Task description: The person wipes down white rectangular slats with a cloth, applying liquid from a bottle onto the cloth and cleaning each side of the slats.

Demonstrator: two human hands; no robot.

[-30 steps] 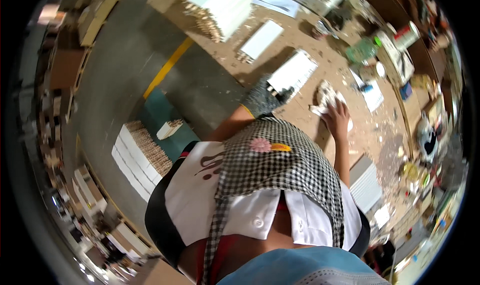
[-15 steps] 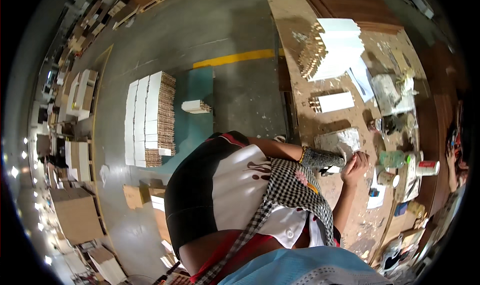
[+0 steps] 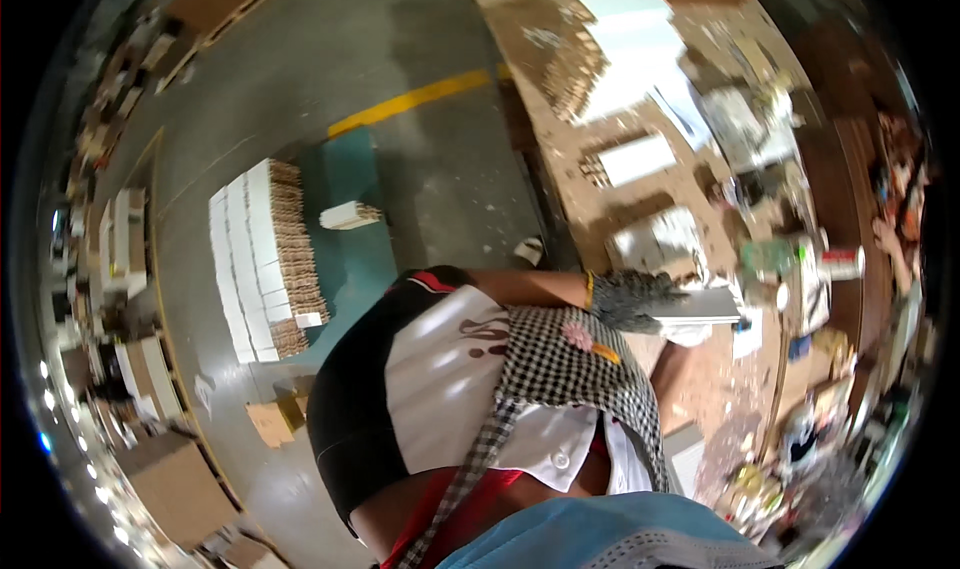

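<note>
Grey concrete floor, yellow line, cluttered brown workbench

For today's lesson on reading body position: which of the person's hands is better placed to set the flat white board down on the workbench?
Probably the left hand: gloved, it grips the flat white board over the workbench. The right hand is mostly hidden beneath the board.

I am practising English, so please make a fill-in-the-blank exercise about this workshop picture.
1. The left hand wears a speckled grey ___.
2. That hand holds a flat white board over the ___ workbench.
3. The line painted on the grey floor is ___.

Missing words: glove; brown; yellow
</note>
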